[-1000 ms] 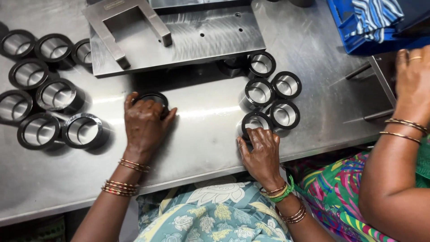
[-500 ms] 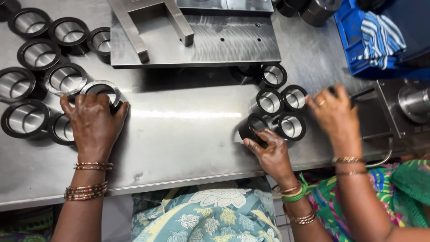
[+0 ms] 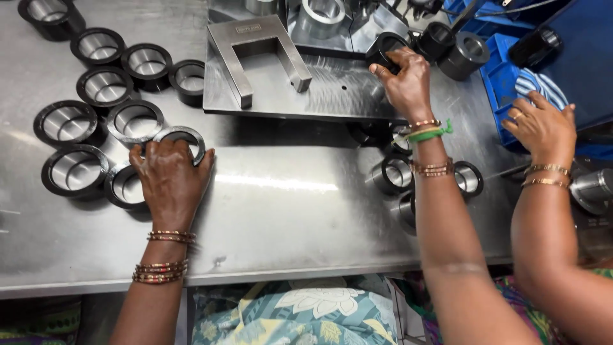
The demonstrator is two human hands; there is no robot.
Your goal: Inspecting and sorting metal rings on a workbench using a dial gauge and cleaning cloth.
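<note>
Both hands grasping ringed metal sleeves on a steel table (image 3: 287, 211)

Left hand (image 3: 171, 182), fingers curled over a sleeve (image 3: 185, 135) at centre left beside a cluster (image 3: 96, 96); right hand (image 3: 403, 80) clasping a black sleeve (image 3: 385, 46) on the plate (image 3: 319, 89), upper centre

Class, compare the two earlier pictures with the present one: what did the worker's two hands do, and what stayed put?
The right hand left the rings at the table's near right, took hold of a dark ring and carried it up onto the steel plate. The left hand moved left earlier and now rests on a ring beside the left cluster. The co-worker's hand shifted to the blue tray. The U-shaped block stayed.
</note>
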